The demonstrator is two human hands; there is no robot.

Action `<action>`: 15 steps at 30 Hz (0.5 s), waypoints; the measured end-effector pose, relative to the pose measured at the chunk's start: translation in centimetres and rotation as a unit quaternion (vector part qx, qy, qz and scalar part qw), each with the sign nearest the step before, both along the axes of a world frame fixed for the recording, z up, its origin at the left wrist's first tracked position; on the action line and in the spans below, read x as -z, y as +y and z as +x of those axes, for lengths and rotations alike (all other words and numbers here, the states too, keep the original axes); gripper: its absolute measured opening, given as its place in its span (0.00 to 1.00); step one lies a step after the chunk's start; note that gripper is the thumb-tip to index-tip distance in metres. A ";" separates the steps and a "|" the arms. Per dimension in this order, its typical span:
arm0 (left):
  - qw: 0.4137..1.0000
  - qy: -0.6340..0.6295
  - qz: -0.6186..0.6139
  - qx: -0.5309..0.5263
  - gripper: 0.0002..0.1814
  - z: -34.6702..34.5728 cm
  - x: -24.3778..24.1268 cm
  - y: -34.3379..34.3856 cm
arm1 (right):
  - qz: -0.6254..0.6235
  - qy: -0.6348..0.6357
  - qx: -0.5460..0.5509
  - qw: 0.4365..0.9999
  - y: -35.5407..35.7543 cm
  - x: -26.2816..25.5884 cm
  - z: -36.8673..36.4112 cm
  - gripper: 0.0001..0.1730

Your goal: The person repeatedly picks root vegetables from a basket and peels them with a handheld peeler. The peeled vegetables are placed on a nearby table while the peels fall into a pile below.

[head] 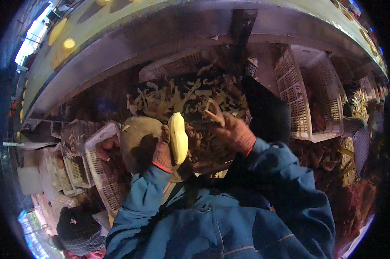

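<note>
Before my chest, my left hand (163, 150), in a reddish knit glove, grips a peeled, pale yellow root (178, 137), which looks like a sweet potato, held nearly upright. To its right, my right hand (235, 131), gloved alike, is closed round a peeler (215, 111) whose looped end points up and left, apart from the root. Under both hands lies a heap of peelings (172, 98) on the floor. My fingers on the peeler are partly blurred.
A conveyor belt (94, 30) carrying yellow pieces curves across the top. Plastic crates stand at the left (101, 171) and right (298, 97), with reddish roots (109, 145) in the left one. A person in a dark cap (78, 226) is at lower left.
</note>
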State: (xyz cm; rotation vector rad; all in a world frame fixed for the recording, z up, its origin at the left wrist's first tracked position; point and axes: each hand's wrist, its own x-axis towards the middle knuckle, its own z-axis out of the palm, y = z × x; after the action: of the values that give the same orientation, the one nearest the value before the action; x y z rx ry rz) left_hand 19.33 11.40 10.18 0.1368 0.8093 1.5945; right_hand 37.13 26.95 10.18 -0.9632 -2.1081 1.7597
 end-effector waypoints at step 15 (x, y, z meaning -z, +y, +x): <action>0.975 0.145 -0.093 -0.140 0.12 -1.3 6.7 1.6 | 0.073 -0.060 0.048 0.994 3.3 5.0 -3.2 0.30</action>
State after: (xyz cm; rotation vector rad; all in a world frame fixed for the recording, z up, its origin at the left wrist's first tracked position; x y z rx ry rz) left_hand 18.05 13.00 3.51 0.1265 1.2440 1.7760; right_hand 33.88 30.25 5.19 -1.1354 -2.1866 1.5143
